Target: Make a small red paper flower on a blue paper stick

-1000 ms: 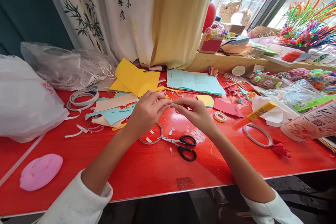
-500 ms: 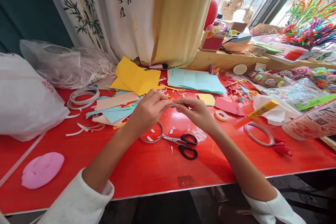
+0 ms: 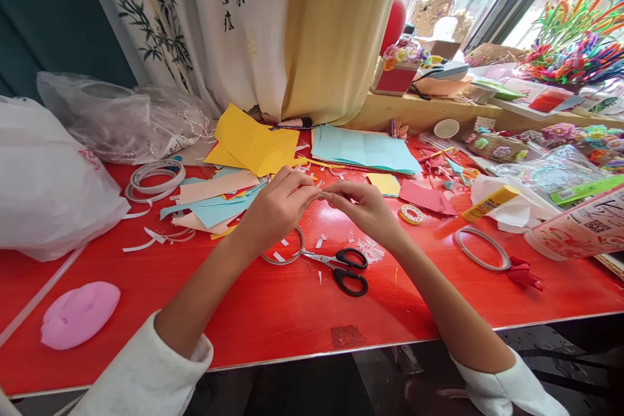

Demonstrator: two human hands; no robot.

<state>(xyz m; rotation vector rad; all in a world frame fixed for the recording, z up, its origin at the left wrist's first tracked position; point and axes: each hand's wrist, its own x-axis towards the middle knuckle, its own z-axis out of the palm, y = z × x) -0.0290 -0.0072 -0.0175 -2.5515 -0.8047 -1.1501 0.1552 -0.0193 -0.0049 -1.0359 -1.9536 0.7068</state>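
Observation:
My left hand and my right hand meet fingertip to fingertip above the red table. Both are closed in a pinch around something tiny, mostly hidden by the fingers; I cannot make out what it is. Below them lie black-handled scissors, their blades resting at a ring of tape. Small white paper scraps are scattered near the blades. Cut strips of blue and peach paper sit in a pile just left of my left hand.
Yellow paper and light blue sheets lie at the back. On the right are a glue stick, a tape roll and a pink-patterned container. A white plastic bag and a pink lump stand left.
Almost nothing differs. Both hands keep the same pinch at the same place, and the view has shifted very slightly.

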